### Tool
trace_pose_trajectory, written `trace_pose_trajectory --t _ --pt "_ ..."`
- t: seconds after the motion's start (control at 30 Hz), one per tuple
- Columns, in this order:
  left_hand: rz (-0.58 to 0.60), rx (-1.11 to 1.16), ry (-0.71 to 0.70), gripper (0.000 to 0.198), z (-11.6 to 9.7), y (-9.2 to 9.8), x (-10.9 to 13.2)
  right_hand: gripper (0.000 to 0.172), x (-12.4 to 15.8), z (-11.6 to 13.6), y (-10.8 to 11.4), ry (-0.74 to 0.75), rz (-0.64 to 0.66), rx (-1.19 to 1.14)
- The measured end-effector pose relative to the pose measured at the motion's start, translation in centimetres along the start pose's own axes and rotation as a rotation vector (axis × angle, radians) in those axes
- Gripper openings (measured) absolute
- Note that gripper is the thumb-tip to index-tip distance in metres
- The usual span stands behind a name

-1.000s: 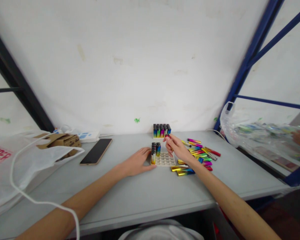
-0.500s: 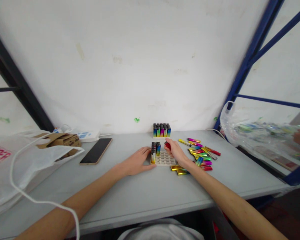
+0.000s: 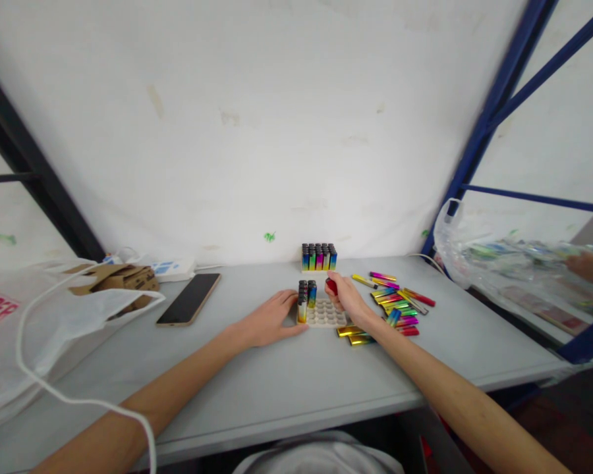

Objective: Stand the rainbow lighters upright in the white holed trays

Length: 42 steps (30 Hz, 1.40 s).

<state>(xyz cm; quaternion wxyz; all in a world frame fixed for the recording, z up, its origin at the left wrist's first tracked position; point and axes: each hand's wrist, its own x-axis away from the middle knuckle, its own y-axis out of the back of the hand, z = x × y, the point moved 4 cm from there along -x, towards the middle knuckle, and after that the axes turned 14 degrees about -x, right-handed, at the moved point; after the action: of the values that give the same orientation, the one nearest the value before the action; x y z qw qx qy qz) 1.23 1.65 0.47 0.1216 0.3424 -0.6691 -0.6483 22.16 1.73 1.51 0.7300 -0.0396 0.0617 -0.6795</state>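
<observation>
A pale tray with rows of round holes [image 3: 329,315] lies on the grey table in front of me. Several lighters with black tops [image 3: 311,294] stand upright along its left side. My left hand [image 3: 271,319] rests on the table against the tray's left end, fingers stretched and thumb spread along the front corner. Over the right part of the tray, my right hand [image 3: 348,299] pinches a red lighter [image 3: 331,286], mostly covered by the fingers. Beside that hand lies a loose pile of shiny coloured lighters [image 3: 395,304], partly hidden behind the wrist.
A second block of upright lighters [image 3: 319,257] stands near the wall. To the left are a phone [image 3: 190,299], a plastic bag [image 3: 54,322], a cardboard box [image 3: 123,280] and a white cable [image 3: 79,398]. Another person's hand [image 3: 590,268] shows at far right, beyond a blue frame [image 3: 479,151].
My two hands and the red lighter stay almost in place. The view has shifted very slightly, and the other person's hand at far right has moved left.
</observation>
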Motion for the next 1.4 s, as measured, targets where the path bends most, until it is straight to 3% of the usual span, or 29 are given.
trace_pose_trajectory --t 0.23,0.37,0.53,0.83,1.07,1.4 --pt "-0.001 -0.002 0.005 0.06 -0.1 0.1 0.0 0.045 0.1 -0.2 0.0 0.012 -0.008 0.027" --pt "-0.008 0.007 -0.003 0.062 -0.1 0.1 0.0 0.055 0.2 0.5 0.0 0.057 -0.004 0.005" --pt "-0.007 0.011 0.001 0.064 0.1 0.0 0.0 0.067 0.4 1.7 0.1 0.225 0.053 0.023" --pt "-0.009 0.014 0.003 0.061 0.0 0.0 0.0 0.035 1.7 3.5 0.0 0.561 0.113 0.422" --pt "-0.012 0.024 0.004 0.058 -0.3 0.3 0.0 0.025 1.9 2.6 -1.1 0.53 0.296 0.573" --pt "-0.02 0.0 -0.008 0.057 -0.2 0.2 0.1 0.02 1.6 2.4 -0.4 0.593 0.282 0.598"
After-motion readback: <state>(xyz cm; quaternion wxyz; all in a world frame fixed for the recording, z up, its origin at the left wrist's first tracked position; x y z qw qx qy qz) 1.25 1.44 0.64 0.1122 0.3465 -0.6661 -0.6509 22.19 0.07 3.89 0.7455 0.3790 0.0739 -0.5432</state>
